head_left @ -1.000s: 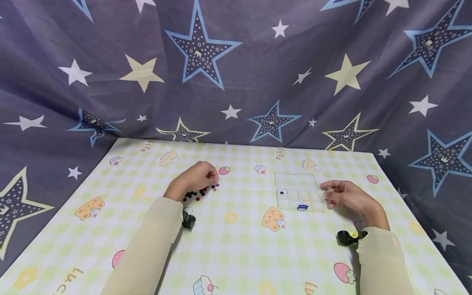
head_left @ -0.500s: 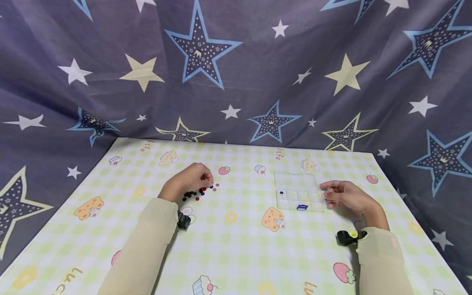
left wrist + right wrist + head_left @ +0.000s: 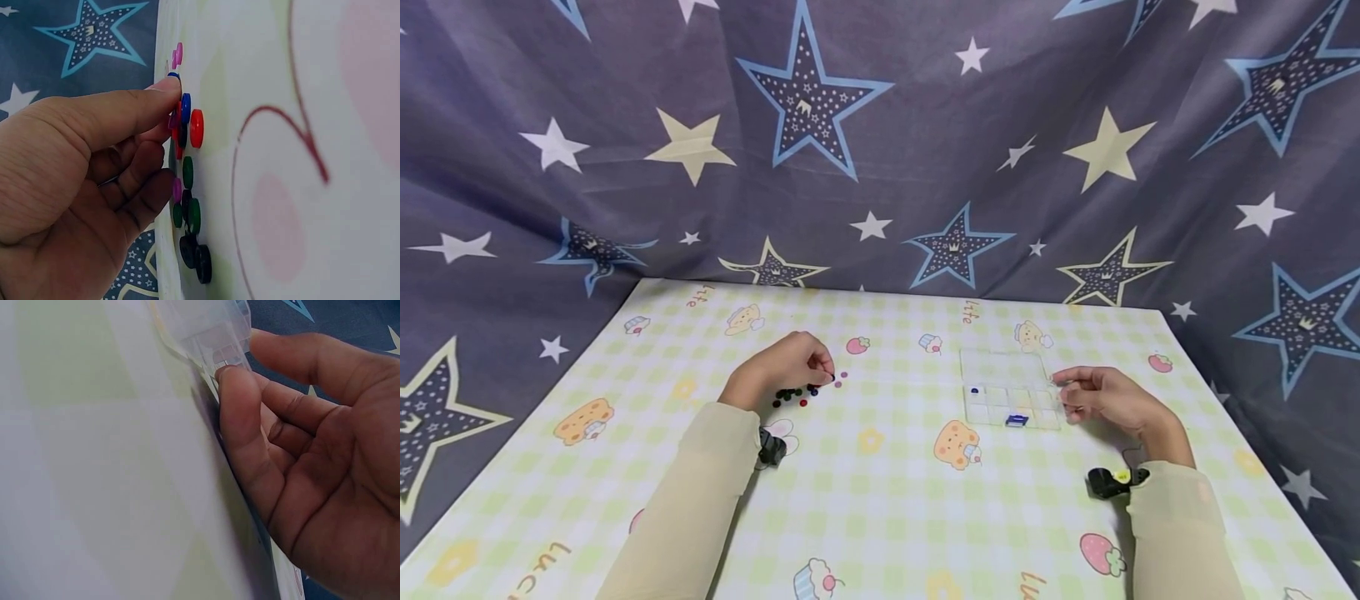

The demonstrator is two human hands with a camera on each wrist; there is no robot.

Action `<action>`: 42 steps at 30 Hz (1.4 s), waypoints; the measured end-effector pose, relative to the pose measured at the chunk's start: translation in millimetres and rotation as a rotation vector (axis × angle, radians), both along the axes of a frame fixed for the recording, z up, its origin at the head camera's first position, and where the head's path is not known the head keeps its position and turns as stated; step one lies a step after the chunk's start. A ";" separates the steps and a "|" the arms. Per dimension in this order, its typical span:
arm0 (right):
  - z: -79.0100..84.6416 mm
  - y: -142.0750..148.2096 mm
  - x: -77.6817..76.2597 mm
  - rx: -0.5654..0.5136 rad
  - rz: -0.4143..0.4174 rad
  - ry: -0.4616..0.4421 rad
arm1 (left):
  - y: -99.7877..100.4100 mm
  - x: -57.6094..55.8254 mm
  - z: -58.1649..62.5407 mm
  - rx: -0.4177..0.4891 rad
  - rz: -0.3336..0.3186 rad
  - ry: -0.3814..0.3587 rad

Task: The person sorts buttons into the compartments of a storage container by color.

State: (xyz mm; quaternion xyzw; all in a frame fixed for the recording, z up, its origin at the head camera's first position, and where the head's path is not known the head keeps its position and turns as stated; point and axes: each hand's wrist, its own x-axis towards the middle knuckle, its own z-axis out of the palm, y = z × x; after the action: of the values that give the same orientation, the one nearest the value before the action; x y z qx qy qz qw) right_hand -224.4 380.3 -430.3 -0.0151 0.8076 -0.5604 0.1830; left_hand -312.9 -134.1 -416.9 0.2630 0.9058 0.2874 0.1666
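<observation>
Left hand (image 3: 781, 367) pinches a blue disc (image 3: 174, 75); right hand (image 3: 1112, 402) at the clear box (image 3: 997, 397)

The left grip is pressed together, thumb against finger, with the blue disc caught at the tips, just above the far end of a loose cluster of discs. The other fingers curl in towards the palm. Just past the fingertips lie 2 purple discs (image 3: 841, 380). Near the hand are a red disc (image 3: 197, 129) and another blue disc (image 3: 186, 108), with green discs (image 3: 194, 216) and black discs (image 3: 203, 264) further back, some of them touching.

The right grip is parted, its fingertips at the right-hand edge of the clear box; whether they clamp that edge, I cannot tell. The box sits on the worktop (image 3: 880, 500), well apart from the cluster and to its right. Its lid (image 3: 1000, 365) is open and folded back on the far side, and its base is divided into 2 rows of compartments. 1 small dark blue piece (image 3: 974, 391) is in the far row's left compartment. A blue object (image 3: 1017, 421) shows at the near edge, too small to identify.

A star-patterned curtain (image 3: 910, 125) hangs behind.
</observation>
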 end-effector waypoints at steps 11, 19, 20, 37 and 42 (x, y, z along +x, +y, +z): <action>-0.3 0.1 0.0 -0.010 0.002 0.000 | -3.7 0.6 -1.0 0.000 -0.011 -0.003; -0.5 0.3 0.0 -0.010 -0.001 -0.004 | -4.3 1.5 -0.4 0.027 -0.034 0.004; -0.7 0.5 0.0 -0.009 -0.001 -0.003 | -4.2 1.9 -0.5 0.029 -0.040 0.002; -0.8 2.4 -0.8 0.005 -0.006 -0.003 | 2.0 4.5 1.6 0.026 -0.049 -0.029; -0.6 1.4 -1.3 0.004 -0.001 0.000 | 0.4 3.7 -0.6 0.028 -0.049 -0.051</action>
State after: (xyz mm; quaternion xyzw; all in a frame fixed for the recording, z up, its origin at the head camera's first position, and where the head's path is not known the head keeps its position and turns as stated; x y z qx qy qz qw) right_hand -225.7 381.6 -430.8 -0.0142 0.8088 -0.5588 0.1825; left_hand -309.1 -133.7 -417.5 0.2799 0.8904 0.3026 0.1929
